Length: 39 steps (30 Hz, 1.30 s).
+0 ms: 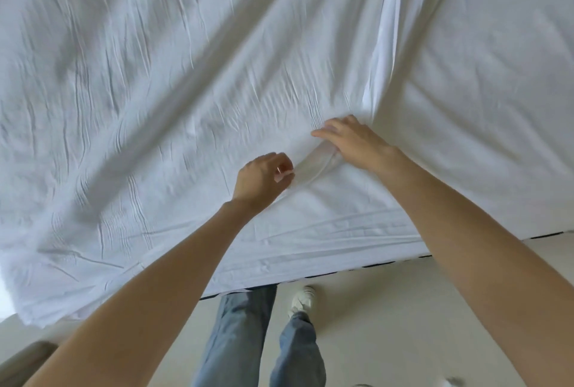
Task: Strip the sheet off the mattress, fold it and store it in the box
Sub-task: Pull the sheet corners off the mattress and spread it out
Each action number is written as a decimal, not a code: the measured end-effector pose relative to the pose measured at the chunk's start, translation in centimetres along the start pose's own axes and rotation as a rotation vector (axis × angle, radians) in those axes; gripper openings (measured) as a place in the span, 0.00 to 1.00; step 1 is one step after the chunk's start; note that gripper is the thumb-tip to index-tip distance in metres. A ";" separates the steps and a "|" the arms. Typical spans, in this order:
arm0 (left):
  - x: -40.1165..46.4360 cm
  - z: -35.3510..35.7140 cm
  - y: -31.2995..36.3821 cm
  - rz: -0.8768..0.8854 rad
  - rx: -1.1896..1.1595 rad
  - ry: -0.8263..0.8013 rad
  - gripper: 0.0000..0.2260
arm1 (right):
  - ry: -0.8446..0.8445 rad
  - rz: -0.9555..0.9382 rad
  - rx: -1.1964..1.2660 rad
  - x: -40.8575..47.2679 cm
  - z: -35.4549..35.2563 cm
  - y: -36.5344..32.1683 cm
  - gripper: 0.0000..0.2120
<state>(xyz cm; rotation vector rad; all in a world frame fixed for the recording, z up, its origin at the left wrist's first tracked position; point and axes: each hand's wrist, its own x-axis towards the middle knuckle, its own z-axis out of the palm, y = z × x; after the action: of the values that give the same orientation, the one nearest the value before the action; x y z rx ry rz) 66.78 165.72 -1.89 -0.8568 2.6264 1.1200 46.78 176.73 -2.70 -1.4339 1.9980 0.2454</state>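
Observation:
A white, creased sheet [161, 82] covers almost the whole view, spread over the mattress, with its near edge hanging just past the bed's side. My left hand [262, 177] pinches a small raised fold of the sheet between thumb and fingers. My right hand [352, 141] grips the other end of the same fold, fingers curled into the cloth. A long ridge of fabric runs from my right hand up toward the far right. The mattress itself is hidden under the sheet. No box is in view.
Pale floor [388, 309] lies along the bed's near side, where my legs in blue jeans [236, 337] and a white shoe [302, 299] stand. A brownish object [21, 361] shows at the bottom left corner.

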 end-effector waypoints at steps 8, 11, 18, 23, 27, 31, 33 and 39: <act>-3.4 0.3 -1.0 0.102 0.093 -0.016 0.07 | 0.587 -0.293 -0.269 -3.9 -0.3 0.6 0.08; -6.7 0.7 -0.1 0.217 0.155 -0.009 0.06 | 0.770 -0.280 -0.283 -9.2 0.7 1.0 0.08; -14.1 4.6 1.5 0.268 0.201 -0.070 0.08 | 0.819 -0.121 -0.204 -19.0 7.1 0.0 0.07; -17.3 8.2 0.6 0.287 0.234 -0.085 0.09 | 0.812 0.000 -0.092 -22.6 14.5 -1.4 0.06; -18.4 11.2 -1.0 0.227 0.248 -0.126 0.10 | 0.756 0.075 -0.012 -22.4 20.7 -1.3 0.08; -18.9 13.5 -2.2 0.183 0.305 -0.088 0.12 | 0.715 0.197 0.134 -21.0 24.3 -1.6 0.10; -18.9 13.7 -2.3 0.153 0.342 -0.095 0.11 | 0.701 0.231 0.212 -20.4 24.7 -1.8 0.08; -18.5 12.2 0.9 0.096 0.357 -0.139 0.12 | 0.609 0.216 0.508 -23.2 23.6 -2.0 0.14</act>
<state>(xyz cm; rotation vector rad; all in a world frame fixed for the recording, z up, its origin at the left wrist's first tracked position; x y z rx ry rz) 80.55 183.04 -3.40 -0.5646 2.6552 0.6665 62.24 205.83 -6.31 -1.0306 2.4529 -0.6427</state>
